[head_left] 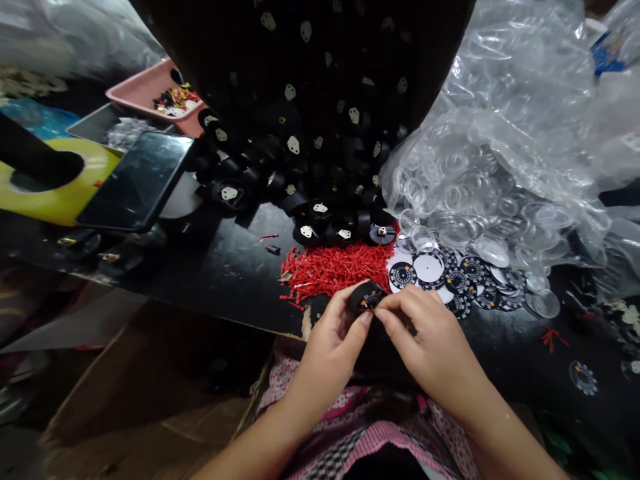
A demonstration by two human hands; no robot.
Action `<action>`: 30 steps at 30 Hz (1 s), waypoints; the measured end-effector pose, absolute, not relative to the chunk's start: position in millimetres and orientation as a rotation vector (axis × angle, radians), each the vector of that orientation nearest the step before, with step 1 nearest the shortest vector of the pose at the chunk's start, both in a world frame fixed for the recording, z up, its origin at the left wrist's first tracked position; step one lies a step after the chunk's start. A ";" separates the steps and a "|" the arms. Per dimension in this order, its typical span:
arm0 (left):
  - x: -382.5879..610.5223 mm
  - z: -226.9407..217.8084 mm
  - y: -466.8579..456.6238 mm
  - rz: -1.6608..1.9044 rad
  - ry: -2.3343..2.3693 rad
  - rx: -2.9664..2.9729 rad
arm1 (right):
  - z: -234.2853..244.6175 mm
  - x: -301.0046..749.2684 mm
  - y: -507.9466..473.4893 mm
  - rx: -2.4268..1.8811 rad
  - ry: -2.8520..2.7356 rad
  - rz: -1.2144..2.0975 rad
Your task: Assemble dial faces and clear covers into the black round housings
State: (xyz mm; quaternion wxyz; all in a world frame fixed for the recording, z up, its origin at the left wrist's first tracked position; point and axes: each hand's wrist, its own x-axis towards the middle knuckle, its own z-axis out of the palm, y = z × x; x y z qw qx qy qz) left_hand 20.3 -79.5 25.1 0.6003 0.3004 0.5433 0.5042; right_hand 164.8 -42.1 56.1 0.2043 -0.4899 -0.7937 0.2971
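Between my hands, over the table's front edge, is a round black gauge housing [359, 297] with a printed black dial inside it. My left hand [336, 327] is wrapped round the housing from the left and tilts its dial toward the right. My right hand [425, 323] pinches a small red pointer [371, 310] at the dial's face; the fingertips partly cover it. Just behind my hands lies a heap of red pointers [340, 267]. To its right are loose round dials [457, 280], mostly black with white marks, some turned to their white side.
Many black housings [320, 208] pile out of a large dark container at the back. A bag of clear round covers [450, 193] spills on the right. At left stand a phone [137, 180], a yellow tape roll [95, 167] and a pink tray [140, 87] of small parts.
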 end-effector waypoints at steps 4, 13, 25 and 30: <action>18.2 23.5 -80.8 1.168 1.259 0.729 | 56.1 165.6 -42.9 -1.363 -2.205 0.819; 16.0 21.6 -85.6 1.171 1.265 0.851 | 59.7 166.7 -45.8 -1.308 -2.168 0.879; 16.6 23.5 -88.7 1.175 1.229 0.821 | 61.9 167.2 -48.2 -1.275 -2.125 0.884; 17.8 21.2 -89.8 1.201 1.332 0.917 | 55.8 165.2 -53.3 -1.312 -2.145 0.837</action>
